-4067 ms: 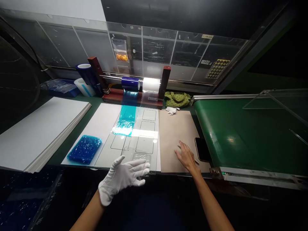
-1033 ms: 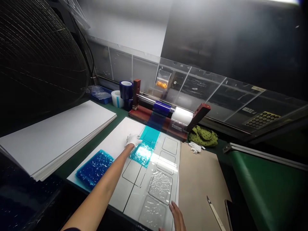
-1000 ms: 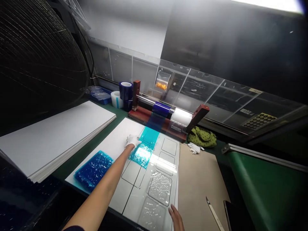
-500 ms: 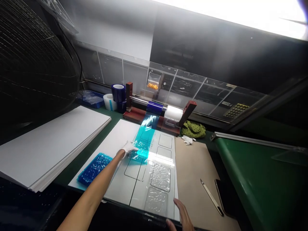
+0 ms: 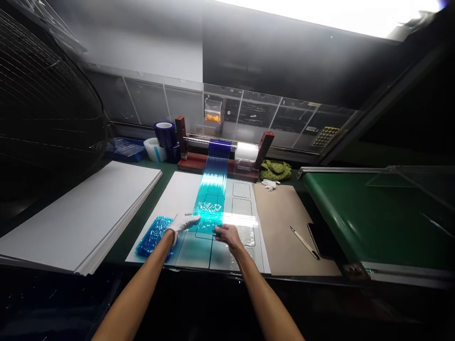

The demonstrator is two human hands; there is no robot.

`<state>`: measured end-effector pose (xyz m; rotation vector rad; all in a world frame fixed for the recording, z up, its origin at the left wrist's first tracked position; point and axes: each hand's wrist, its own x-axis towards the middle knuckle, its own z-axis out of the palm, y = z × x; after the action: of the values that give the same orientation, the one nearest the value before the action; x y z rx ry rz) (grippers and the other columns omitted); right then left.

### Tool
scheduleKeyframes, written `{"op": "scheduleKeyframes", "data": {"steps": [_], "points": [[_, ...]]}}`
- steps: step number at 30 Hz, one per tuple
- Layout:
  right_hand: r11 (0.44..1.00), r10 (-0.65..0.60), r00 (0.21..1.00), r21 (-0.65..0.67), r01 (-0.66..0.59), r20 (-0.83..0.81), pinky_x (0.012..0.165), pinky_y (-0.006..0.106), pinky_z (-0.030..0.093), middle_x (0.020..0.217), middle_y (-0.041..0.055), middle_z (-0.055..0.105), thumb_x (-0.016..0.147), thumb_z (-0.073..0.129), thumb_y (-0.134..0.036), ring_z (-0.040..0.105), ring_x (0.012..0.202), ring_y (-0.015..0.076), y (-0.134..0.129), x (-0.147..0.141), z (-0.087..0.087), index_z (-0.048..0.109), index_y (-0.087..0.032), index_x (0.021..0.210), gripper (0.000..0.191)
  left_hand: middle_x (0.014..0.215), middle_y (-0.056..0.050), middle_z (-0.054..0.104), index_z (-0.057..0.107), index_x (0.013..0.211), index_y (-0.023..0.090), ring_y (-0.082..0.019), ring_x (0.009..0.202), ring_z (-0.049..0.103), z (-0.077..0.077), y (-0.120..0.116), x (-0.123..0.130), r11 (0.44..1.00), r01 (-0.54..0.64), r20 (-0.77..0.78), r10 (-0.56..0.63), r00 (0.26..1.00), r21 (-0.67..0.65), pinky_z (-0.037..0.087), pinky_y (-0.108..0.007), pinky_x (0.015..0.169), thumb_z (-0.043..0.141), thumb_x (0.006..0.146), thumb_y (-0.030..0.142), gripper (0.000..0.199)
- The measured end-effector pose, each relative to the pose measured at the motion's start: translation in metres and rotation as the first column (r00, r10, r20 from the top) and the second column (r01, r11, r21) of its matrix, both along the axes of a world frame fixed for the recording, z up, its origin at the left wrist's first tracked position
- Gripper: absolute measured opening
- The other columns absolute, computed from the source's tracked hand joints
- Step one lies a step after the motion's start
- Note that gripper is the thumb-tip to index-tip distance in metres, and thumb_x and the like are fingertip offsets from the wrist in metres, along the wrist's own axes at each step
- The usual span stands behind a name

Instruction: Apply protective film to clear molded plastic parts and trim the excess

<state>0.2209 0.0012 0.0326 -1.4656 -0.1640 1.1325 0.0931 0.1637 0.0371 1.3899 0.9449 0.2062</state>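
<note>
A strip of clear blue protective film (image 5: 215, 189) runs toward me from a dark blue roll (image 5: 219, 148) on a red stand (image 5: 194, 163). Its near end lies over a pale sheet printed with rounded black outlines (image 5: 241, 189). My left hand (image 5: 183, 222), in a white glove, grips the film's near left edge. At the near right corner, the bare fingers of my right hand (image 5: 228, 235) are closed on the film. Left of my gloved hand sits a stack of crinkled blue film pieces (image 5: 154, 238). Clear wrinkled pieces (image 5: 246, 234) lie partly behind my right hand.
A thick stack of white sheets (image 5: 88, 208) is at the left. Brown board (image 5: 280, 227) on the right bears a craft knife (image 5: 304, 242) and a phone (image 5: 323, 240). Spare tape rolls (image 5: 165, 137) stand behind, and a fan (image 5: 42, 94) looms at far left.
My right hand has come up from the near edge to the film's right corner. My left hand still grips the left edge. The whole view has shifted.
</note>
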Motion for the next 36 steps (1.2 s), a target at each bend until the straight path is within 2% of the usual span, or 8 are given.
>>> {"op": "scheduleKeyframes", "data": {"steps": [5,9,12,21,27,31,34,36], "points": [[0.997,-0.064,0.998,-0.045,0.064,0.015,0.054,0.026,0.051,0.050,-0.0051,0.048,0.043,0.082,-0.042,0.048,0.049,0.0075,-0.054,-0.056,-0.022,0.050,-0.015,0.051,0.043,0.078,-0.002,0.065,0.063,0.085,0.012,-0.015,0.073,0.062,-0.020,-0.058,-0.051,0.996,-0.046,-0.042,0.043,0.998,-0.071,0.051,-0.032,0.070,0.068,0.077,0.039,0.029],[0.993,-0.070,0.998,-0.098,0.069,-0.001,0.050,0.026,0.050,0.045,-0.0087,0.037,0.042,0.080,-0.045,0.038,0.044,0.0046,-0.091,-0.096,-0.037,0.044,-0.017,0.047,0.046,0.074,-0.006,0.068,0.067,0.077,0.011,-0.022,0.077,0.064,-0.038,-0.105,-0.095,0.982,-0.144,-0.029,0.141,0.990,-0.121,0.049,-0.031,0.071,0.074,0.059,0.054,0.047],[0.990,-0.063,0.998,-0.127,0.061,-0.016,0.051,0.026,0.051,0.046,-0.0080,0.038,0.044,0.080,-0.045,0.039,0.045,0.0047,-0.104,-0.114,-0.046,0.044,-0.017,0.047,0.046,0.071,-0.006,0.067,0.069,0.074,0.011,-0.022,0.073,0.063,-0.044,-0.125,-0.114,0.967,-0.220,-0.051,0.215,0.975,-0.128,0.048,-0.030,0.070,0.074,0.055,0.058,0.050],[0.985,-0.069,0.997,-0.159,0.066,-0.017,0.060,0.029,0.054,0.051,-0.0067,0.043,0.044,0.082,-0.049,0.046,0.051,0.0068,-0.091,-0.113,-0.069,0.048,-0.016,0.052,0.048,0.075,-0.005,0.069,0.070,0.079,0.011,-0.018,0.072,0.063,-0.070,-0.125,-0.112,0.924,-0.368,-0.062,0.363,0.930,-0.104,0.049,-0.030,0.074,0.076,0.057,0.054,0.049],[0.985,0.026,1.000,-0.172,-0.024,0.007,0.065,0.031,0.054,0.060,0.0008,0.058,0.045,0.076,-0.061,0.061,0.061,0.0143,-0.104,-0.119,-0.066,0.059,-0.013,0.065,0.055,0.091,-0.010,0.070,0.069,0.090,0.011,-0.022,0.085,0.065,-0.075,-0.132,-0.117,0.913,-0.388,-0.105,0.377,0.920,-0.121,0.050,-0.032,0.075,0.073,0.058,0.057,0.056],[0.968,0.073,0.977,-0.249,-0.021,0.201,0.062,0.032,0.053,0.068,0.0070,0.067,0.060,0.070,-0.052,0.066,0.065,0.0199,-0.148,-0.086,-0.049,0.066,-0.013,0.077,0.043,0.107,-0.012,0.066,0.061,0.111,0.013,-0.024,0.097,0.064,-0.069,-0.143,-0.139,0.902,-0.419,-0.204,0.393,0.897,-0.102,0.049,-0.035,0.085,0.063,0.066,0.062,0.066],[0.926,0.048,0.874,-0.350,0.143,0.483,0.073,0.032,0.049,0.081,0.0079,0.070,0.076,0.059,-0.040,0.065,0.079,0.0209,-0.185,-0.012,-0.031,0.068,-0.016,0.086,0.027,0.119,-0.014,0.058,0.047,0.128,0.015,-0.029,0.109,0.057,-0.064,-0.146,-0.151,0.885,-0.464,-0.334,0.447,0.830,0.033,0.043,-0.043,0.094,0.058,0.070,0.064,0.077],[0.854,0.046,0.752,-0.416,0.311,0.657,0.084,0.033,0.044,0.098,0.0097,0.067,0.082,0.052,-0.031,0.060,0.096,0.0224,-0.206,0.051,-0.020,0.067,-0.017,0.096,0.025,0.116,-0.013,0.057,0.046,0.129,0.016,-0.033,0.108,0.055,-0.056,-0.146,-0.149,0.882,-0.452,-0.404,0.466,0.787,0.135,0.040,-0.048,0.096,0.060,0.068,0.064,0.079]]}}
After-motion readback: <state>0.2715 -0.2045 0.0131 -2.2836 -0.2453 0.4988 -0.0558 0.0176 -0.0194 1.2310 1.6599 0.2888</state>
